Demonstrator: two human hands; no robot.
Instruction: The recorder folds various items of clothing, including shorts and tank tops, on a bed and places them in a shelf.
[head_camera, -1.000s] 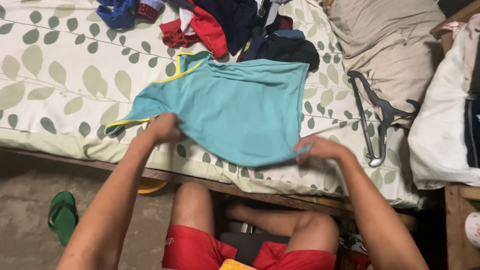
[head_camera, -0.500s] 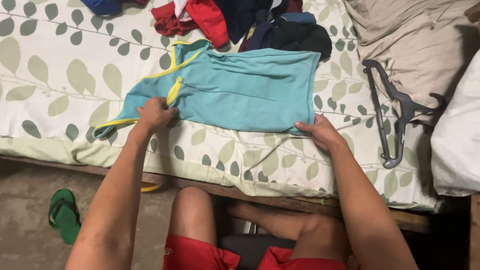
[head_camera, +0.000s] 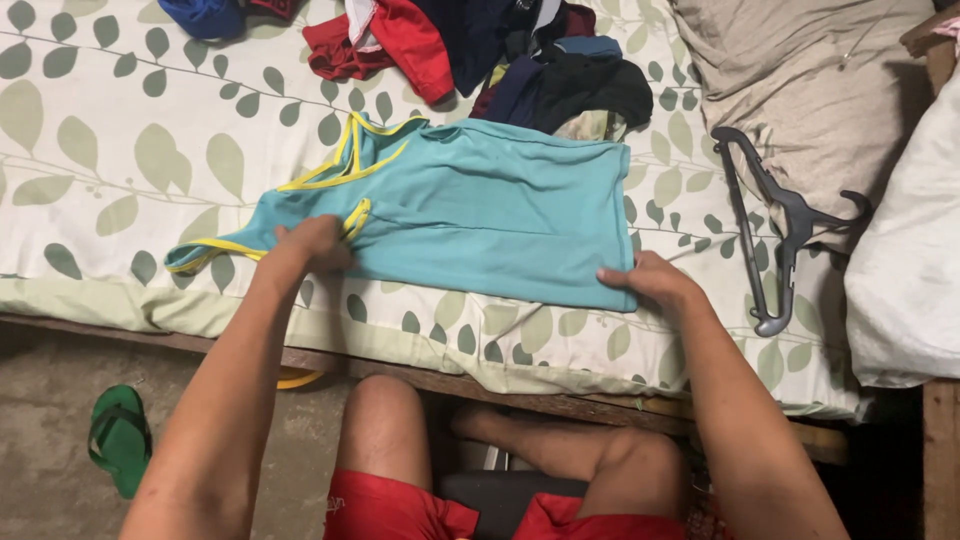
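Note:
A turquoise tank top with yellow trim (head_camera: 480, 205) lies folded lengthwise on a bed with a leaf-print sheet (head_camera: 120, 150). My left hand (head_camera: 312, 243) pinches its near edge by the yellow-edged armhole. At the garment's near right corner, my right hand (head_camera: 645, 280) grips the hem. Both hands rest low on the sheet, with the top stretched flat between them.
A pile of red, navy and black clothes (head_camera: 480, 50) lies behind the top. A dark plastic hanger (head_camera: 770, 230) rests at the right beside a beige pillow (head_camera: 800, 90) and a white bundle (head_camera: 900, 260). A green sandal (head_camera: 118, 435) is on the floor.
The near half of the top was lifted and laid over the far half a second ago. Since then the folded top has been pulled slightly toward me and smoothed flat.

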